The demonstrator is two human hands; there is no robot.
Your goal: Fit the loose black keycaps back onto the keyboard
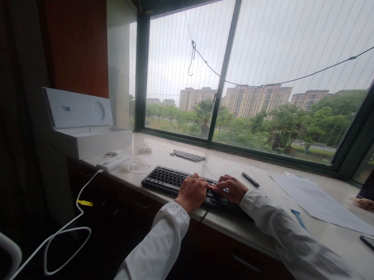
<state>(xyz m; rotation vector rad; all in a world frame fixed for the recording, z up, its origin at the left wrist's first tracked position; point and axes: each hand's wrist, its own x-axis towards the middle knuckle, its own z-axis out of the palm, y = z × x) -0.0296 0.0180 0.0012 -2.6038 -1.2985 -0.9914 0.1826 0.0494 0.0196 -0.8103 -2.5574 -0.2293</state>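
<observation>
Keyboard (pixel 164 177) laid lengthwise along bench (pixel 225 163); middle covered by left hand (pixel 193 193), right part by right hand (pixel 233 189); both bent-fingered, nearly meeting; any pinch indiscernible.

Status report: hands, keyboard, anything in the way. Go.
Left hand and right hand close together on keyboard; grip unclear. Keyboard along front of counter. Hands hide some keys; loose keys lie behind, apart.
</observation>
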